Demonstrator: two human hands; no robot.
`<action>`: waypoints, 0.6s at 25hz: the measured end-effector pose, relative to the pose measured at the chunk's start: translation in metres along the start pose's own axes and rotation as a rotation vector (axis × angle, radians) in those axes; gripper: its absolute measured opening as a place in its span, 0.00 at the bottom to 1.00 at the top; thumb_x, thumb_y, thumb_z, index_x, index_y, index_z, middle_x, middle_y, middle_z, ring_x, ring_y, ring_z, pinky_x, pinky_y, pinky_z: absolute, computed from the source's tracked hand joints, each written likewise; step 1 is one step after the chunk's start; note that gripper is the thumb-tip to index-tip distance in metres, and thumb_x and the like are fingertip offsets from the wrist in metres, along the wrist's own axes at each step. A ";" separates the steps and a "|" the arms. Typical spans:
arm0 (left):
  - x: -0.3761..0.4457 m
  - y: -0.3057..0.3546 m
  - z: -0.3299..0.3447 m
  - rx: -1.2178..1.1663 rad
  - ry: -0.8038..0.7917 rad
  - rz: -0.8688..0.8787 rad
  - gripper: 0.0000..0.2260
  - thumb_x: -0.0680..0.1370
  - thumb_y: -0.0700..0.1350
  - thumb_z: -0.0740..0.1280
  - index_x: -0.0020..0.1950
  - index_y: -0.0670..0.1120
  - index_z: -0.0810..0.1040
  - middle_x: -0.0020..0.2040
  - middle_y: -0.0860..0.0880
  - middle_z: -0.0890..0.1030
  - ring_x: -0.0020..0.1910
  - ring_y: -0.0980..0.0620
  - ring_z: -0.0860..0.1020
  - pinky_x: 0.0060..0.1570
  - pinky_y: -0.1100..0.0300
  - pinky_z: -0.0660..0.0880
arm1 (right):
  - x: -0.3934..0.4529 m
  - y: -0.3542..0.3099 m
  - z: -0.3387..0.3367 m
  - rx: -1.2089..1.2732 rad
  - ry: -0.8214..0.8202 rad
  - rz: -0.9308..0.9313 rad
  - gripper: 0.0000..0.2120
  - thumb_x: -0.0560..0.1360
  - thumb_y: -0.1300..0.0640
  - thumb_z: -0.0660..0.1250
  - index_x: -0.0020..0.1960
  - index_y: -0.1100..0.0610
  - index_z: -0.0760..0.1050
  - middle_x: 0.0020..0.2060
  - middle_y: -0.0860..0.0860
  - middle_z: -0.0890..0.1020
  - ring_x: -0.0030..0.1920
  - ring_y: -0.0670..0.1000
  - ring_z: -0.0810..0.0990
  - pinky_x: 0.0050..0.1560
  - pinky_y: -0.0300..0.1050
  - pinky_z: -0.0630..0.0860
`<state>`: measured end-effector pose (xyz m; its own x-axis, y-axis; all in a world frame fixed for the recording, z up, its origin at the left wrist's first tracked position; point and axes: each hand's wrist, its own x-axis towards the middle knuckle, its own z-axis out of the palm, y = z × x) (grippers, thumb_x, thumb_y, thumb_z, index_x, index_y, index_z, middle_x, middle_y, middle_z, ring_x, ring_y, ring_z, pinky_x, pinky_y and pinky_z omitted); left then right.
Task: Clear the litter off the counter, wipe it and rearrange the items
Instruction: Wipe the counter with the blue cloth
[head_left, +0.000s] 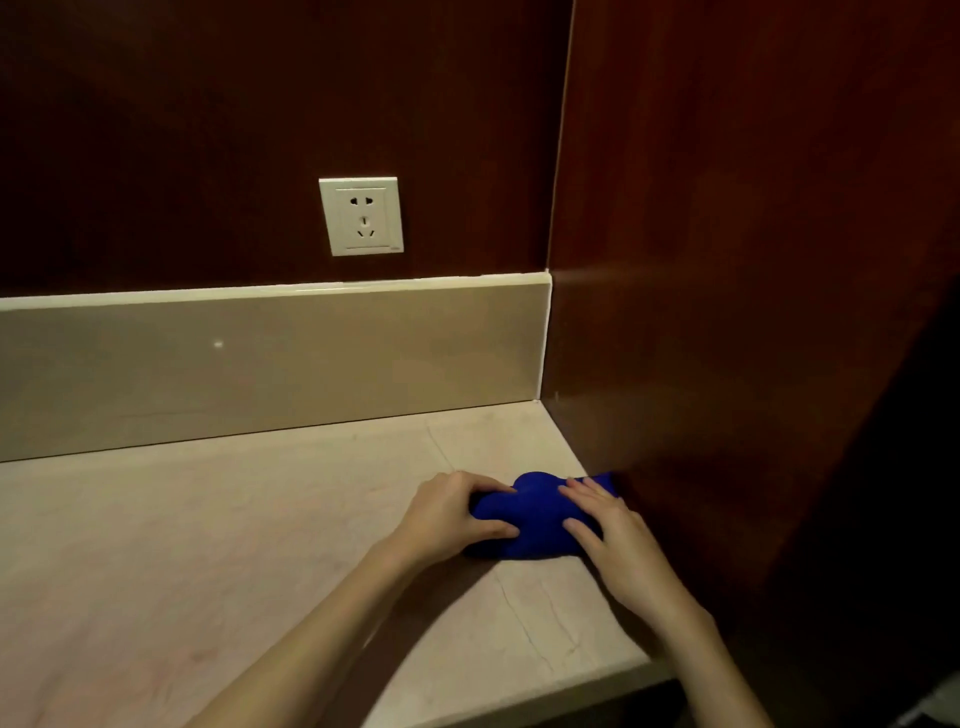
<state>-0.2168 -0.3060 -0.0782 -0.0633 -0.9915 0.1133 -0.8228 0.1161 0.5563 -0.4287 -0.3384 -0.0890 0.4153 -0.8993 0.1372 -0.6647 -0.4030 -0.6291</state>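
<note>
The counter (218, 530) was inspected from its left side across to the right corner. On the left and through the middle, the pale stone surface showed no litter and no items at all; on that evidence, the clearing step appeared complete for the part in view. A socket (361, 216) sat on the dark wall above the splashback (260, 364), untouched.

Further right, the left hand (451, 512) gripped the near end of a bunched blue cloth (530, 512), thumb and fingers curled round it. The right hand (610, 535) lay flat on the cloth's other end, fingers spread and pressing down. The cloth rested on the counter, its far end touching the side panel (727, 312).

Wiping was judged to be under way, at the right corner. Whether the surface was damp could not be told. Rearranging was not yet begun here; no items were visible to set back.
</note>
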 end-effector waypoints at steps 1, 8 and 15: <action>0.003 0.002 0.002 -0.004 -0.008 0.005 0.19 0.71 0.56 0.73 0.61 0.54 0.80 0.55 0.56 0.83 0.50 0.59 0.79 0.53 0.63 0.75 | -0.001 0.002 0.001 -0.007 0.015 0.002 0.22 0.81 0.56 0.58 0.73 0.48 0.62 0.73 0.43 0.63 0.74 0.42 0.55 0.72 0.40 0.46; -0.001 0.000 -0.001 -0.052 -0.044 0.024 0.20 0.72 0.53 0.73 0.63 0.52 0.78 0.57 0.53 0.82 0.53 0.57 0.78 0.52 0.66 0.74 | -0.004 0.004 0.001 -0.033 -0.018 -0.041 0.22 0.81 0.54 0.57 0.74 0.46 0.59 0.74 0.41 0.61 0.70 0.34 0.50 0.70 0.37 0.42; -0.037 -0.026 -0.030 -0.035 -0.080 0.029 0.22 0.70 0.56 0.74 0.64 0.54 0.78 0.56 0.55 0.82 0.51 0.58 0.79 0.53 0.62 0.75 | -0.014 -0.029 0.015 -0.102 -0.126 -0.137 0.25 0.79 0.45 0.58 0.74 0.43 0.56 0.71 0.34 0.58 0.71 0.34 0.50 0.72 0.37 0.48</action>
<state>-0.1757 -0.2711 -0.0719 -0.1327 -0.9891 0.0644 -0.7997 0.1452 0.5826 -0.4056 -0.3119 -0.0835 0.5757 -0.8095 0.1154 -0.6539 -0.5405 -0.5294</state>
